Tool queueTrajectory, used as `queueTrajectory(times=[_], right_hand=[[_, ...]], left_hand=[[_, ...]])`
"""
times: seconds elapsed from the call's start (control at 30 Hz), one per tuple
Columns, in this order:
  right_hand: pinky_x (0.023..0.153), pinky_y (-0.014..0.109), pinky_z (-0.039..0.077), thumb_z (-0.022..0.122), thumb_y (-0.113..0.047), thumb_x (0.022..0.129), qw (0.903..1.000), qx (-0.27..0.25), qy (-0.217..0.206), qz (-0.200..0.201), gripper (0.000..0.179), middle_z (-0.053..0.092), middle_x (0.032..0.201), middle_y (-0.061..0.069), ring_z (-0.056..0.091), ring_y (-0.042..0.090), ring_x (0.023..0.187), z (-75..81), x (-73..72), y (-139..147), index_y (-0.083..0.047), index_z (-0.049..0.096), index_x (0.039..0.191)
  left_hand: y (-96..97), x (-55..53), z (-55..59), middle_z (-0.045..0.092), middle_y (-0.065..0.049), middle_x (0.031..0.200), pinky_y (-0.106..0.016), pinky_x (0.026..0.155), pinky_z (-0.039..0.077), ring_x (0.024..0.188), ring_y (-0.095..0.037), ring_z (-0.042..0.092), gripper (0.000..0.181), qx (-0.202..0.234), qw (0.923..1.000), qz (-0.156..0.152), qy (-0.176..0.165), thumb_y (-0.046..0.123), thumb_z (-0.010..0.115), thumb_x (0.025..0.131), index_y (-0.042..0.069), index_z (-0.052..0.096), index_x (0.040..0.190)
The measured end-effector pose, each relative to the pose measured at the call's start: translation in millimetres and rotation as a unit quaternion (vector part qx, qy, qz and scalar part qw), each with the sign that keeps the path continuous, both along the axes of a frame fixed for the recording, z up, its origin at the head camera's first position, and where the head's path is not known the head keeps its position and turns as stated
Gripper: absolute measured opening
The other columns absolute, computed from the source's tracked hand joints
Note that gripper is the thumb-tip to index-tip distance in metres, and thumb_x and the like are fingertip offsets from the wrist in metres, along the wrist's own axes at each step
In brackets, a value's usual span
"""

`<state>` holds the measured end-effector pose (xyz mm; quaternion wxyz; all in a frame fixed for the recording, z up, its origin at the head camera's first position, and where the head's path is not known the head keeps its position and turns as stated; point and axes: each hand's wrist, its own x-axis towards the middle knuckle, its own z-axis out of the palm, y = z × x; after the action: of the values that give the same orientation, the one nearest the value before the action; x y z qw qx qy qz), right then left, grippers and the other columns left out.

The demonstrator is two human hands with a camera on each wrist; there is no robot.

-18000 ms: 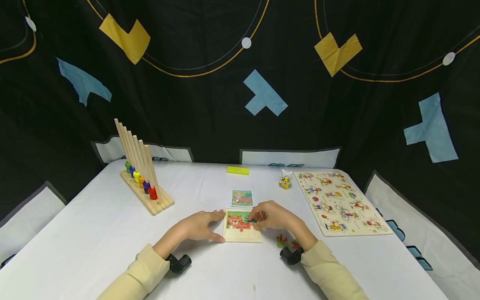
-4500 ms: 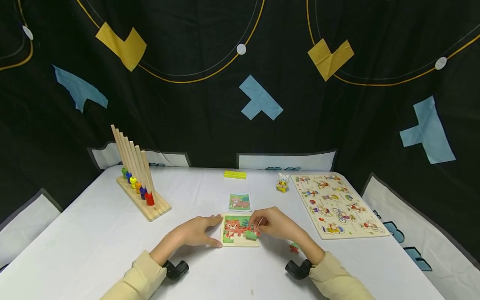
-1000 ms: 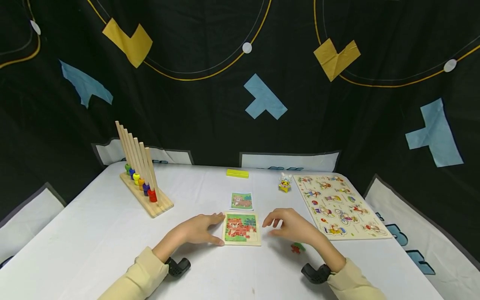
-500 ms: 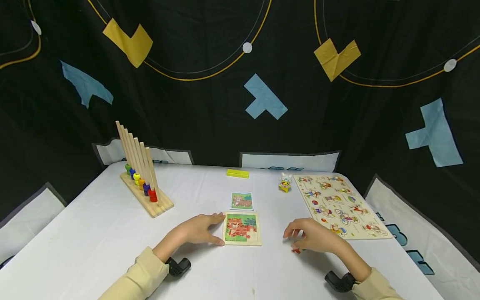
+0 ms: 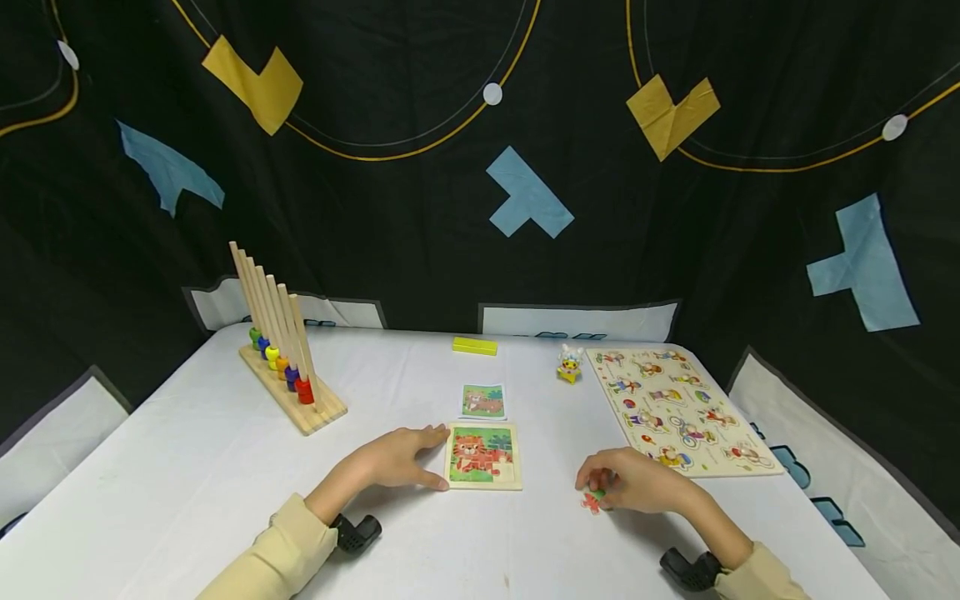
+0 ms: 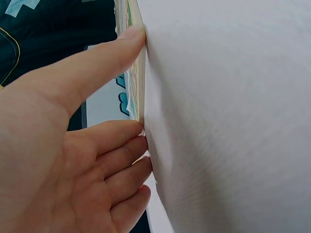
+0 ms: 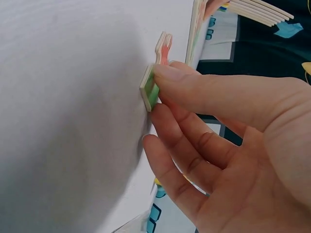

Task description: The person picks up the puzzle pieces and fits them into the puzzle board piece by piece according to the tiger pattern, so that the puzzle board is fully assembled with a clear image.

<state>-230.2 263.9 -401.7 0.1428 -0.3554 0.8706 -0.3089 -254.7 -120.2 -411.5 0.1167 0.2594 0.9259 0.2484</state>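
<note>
A wooden tray puzzle with a red tiger picture lies in the middle of the table; bare wood shows at its lower right corner. My left hand rests at its left side, thumb and fingertips touching the frame's edge in the left wrist view. To the right of the tray, my right hand pinches a red and green puzzle piece between thumb and fingers, at the tabletop. That piece shows partly below the fingers in the head view. Behind the tray lies a small picture card.
A wooden stacking rack with pegs and coloured rings stands at left. A large pegged picture board lies at right, beside a small yellow figurine. A yellow block lies at the back of the white table.
Over the earlier frames, pieces have filled more of the tray. My right hand has moved right, away from it, and taken hold of the piece on the table. The left hand stays put.
</note>
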Motion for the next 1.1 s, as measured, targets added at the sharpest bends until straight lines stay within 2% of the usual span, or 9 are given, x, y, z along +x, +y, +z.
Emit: queueTrajectory(times=[0.17, 0.53, 0.77, 0.97, 1.1], right_hand=[[0.063, 0.023, 0.052, 0.068, 0.008, 0.081, 0.9998, -0.006, -0.021, -0.003, 0.028, 0.06, 0.085, 0.001, 0.055, 0.009, 0.078, 0.2, 0.9, 0, -0.011, 0.066, 0.101], [0.06, 0.021, 0.048, 0.068, 0.008, 0.082, 0.9993, 0.006, -0.037, 0.005, 0.028, 0.057, 0.083, 0.003, 0.051, 0.008, 0.072, 3.7, 2.9, -2, -0.011, 0.062, 0.102], [0.06, 0.02, 0.048, 0.068, 0.007, 0.083, 0.9995, 0.016, -0.023, 0.014, 0.027, 0.056, 0.081, 0.001, 0.05, 0.006, 0.071, 5.2, 2.6, -1, -0.011, 0.061, 0.102], [0.061, 0.021, 0.047, 0.072, -0.003, 0.084, 0.9993, 0.019, 0.004, 0.033, 0.021, 0.055, 0.083, 0.001, 0.049, 0.006, 0.071, 8.6, 0.4, 3, -0.015, 0.066, 0.101], [0.058, 0.02, 0.047, 0.07, -0.001, 0.085, 0.9988, 0.013, 0.005, 0.048, 0.021, 0.059, 0.082, -0.001, 0.051, 0.004, 0.07, 10.3, -2.4, 6, -0.016, 0.068, 0.099]], left_hand=[[0.3, 0.0, -0.2, 0.039, -0.014, 0.15, -0.048, 0.112, 0.028, 0.139, -0.031, 0.034, 0.085, -0.001, 1.0, 0.003, -0.002, 0.044, 0.078, 0.077, 0.001, 0.044, 0.143], [0.4, -1.2, -1.9, 0.039, -0.015, 0.15, -0.048, 0.112, 0.027, 0.139, -0.031, 0.034, 0.085, 0.0, 1.0, -0.002, -0.002, 0.044, 0.078, 0.078, 0.001, 0.044, 0.143], [1.3, -1.3, -1.0, 0.039, -0.014, 0.15, -0.048, 0.112, 0.028, 0.139, -0.031, 0.034, 0.085, -0.004, 1.0, 0.004, -0.002, 0.044, 0.078, 0.078, 0.001, 0.045, 0.143], [1.3, -0.9, -0.6, 0.039, -0.014, 0.15, -0.048, 0.112, 0.028, 0.139, -0.03, 0.034, 0.085, -0.003, 1.0, 0.006, -0.002, 0.044, 0.078, 0.077, 0.002, 0.044, 0.143], [0.7, -0.2, -0.4, 0.038, -0.014, 0.15, -0.048, 0.112, 0.027, 0.139, -0.031, 0.034, 0.085, -0.001, 1.0, 0.007, -0.005, 0.044, 0.078, 0.078, 0.002, 0.044, 0.144]])
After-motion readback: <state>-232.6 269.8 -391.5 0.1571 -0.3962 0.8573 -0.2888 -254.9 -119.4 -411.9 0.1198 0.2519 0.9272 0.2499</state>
